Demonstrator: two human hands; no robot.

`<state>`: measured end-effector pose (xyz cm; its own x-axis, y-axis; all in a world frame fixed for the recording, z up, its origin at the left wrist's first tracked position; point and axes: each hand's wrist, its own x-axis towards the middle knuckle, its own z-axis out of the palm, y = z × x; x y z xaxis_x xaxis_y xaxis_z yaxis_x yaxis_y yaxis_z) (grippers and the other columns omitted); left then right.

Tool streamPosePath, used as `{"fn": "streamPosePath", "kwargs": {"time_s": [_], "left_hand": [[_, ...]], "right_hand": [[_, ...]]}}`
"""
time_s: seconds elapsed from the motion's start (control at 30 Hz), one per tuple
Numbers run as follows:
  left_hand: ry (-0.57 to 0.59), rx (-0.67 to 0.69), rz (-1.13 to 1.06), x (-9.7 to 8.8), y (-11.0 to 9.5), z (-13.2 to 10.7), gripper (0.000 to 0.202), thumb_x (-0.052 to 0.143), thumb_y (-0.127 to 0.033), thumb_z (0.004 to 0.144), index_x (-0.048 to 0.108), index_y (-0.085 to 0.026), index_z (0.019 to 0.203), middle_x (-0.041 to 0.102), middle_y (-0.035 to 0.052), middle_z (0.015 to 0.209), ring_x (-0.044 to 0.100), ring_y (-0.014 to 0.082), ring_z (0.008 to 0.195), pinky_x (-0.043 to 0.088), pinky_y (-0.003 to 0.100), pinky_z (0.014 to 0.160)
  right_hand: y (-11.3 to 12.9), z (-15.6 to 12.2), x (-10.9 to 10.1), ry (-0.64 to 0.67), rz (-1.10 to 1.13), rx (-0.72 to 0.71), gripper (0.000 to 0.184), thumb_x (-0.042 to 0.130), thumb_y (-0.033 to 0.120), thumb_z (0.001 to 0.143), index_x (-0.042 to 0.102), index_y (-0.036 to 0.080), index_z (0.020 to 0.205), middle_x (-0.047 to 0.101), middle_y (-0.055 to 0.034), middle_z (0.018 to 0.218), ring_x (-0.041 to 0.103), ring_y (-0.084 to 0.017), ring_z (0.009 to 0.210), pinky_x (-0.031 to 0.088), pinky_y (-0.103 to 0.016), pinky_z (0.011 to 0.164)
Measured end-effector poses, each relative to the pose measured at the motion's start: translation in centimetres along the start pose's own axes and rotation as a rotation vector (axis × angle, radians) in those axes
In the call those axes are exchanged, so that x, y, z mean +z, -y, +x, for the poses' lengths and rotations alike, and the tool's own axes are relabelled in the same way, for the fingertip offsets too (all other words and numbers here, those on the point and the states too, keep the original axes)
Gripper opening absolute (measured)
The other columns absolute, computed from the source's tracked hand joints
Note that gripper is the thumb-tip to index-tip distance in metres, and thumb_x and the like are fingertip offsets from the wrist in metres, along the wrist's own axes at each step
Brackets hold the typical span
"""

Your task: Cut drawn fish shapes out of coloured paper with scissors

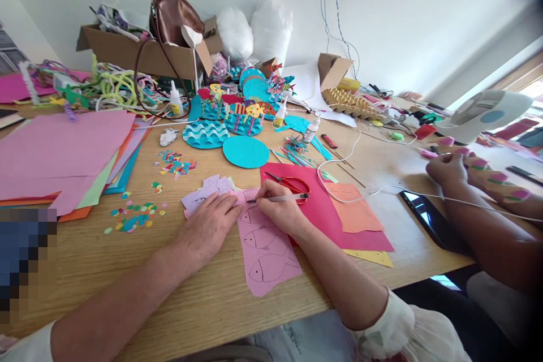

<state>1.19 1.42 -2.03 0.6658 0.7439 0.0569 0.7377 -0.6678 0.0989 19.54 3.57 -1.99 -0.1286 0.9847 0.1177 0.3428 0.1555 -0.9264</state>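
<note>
My right hand (278,209) grips a pen (288,198), its tip at the upper part of a strip of pink paper (254,288). Several fish outlines with eyes and gill lines run down that strip. My left hand (210,218) lies flat, its fingertips at the strip's upper left edge, partly over some lilac paper pieces (218,185) with drawn lines. Behind my right hand, red-handled scissors (299,182) rest on a sheet of red paper (331,226). A torn orange piece (356,209) lies on the red sheet's right side.
Stacked coloured paper (76,147) lies left, near scattered paper dots (139,216). Beyond are a blue disc (246,151), glue bottles (175,100) and fish decorations (241,107). A white cable (322,164) crosses the right side, near a phone (428,220) and another person's hand (447,169).
</note>
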Motion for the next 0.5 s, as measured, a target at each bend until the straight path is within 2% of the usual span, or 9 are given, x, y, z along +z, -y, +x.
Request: {"fn": "streamPosePath", "kwargs": {"time_s": [0.1,0.33,0.5], "left_hand": [[0.020,-0.005,0.000,-0.16,-0.09,0.01,0.041,0.028,-0.007,0.090,0.055,-0.015,0.119,0.056,0.0109,0.124,0.047,0.0241,0.117,0.033,0.042,0.102],[0.000,0.009,0.003,0.12,0.13,0.05,0.044,0.026,-0.004,0.088,0.054,-0.017,0.119,0.056,0.0080,0.124,0.046,0.0209,0.118,0.031,0.039,0.104],[0.015,0.005,0.004,-0.13,0.06,0.01,0.044,0.026,-0.003,0.088,0.054,-0.015,0.119,0.056,0.0099,0.124,0.046,0.0222,0.118,0.031,0.041,0.103]], "right_hand": [[-0.04,-0.01,0.06,0.001,0.009,-0.006,0.004,0.048,0.017,0.059,0.045,0.020,0.058,0.046,0.0055,0.052,0.037,-0.009,0.047,0.028,-0.021,0.045],[-0.22,0.05,0.54,-0.029,0.018,-0.022,0.001,0.049,0.019,0.065,0.048,0.020,0.065,0.048,0.0052,0.054,0.040,-0.009,0.048,0.031,-0.021,0.046],[-0.33,0.11,0.72,-0.042,0.003,-0.029,0.001,0.050,0.020,0.065,0.049,0.020,0.066,0.047,0.0060,0.054,0.040,-0.009,0.047,0.031,-0.021,0.045]]}}
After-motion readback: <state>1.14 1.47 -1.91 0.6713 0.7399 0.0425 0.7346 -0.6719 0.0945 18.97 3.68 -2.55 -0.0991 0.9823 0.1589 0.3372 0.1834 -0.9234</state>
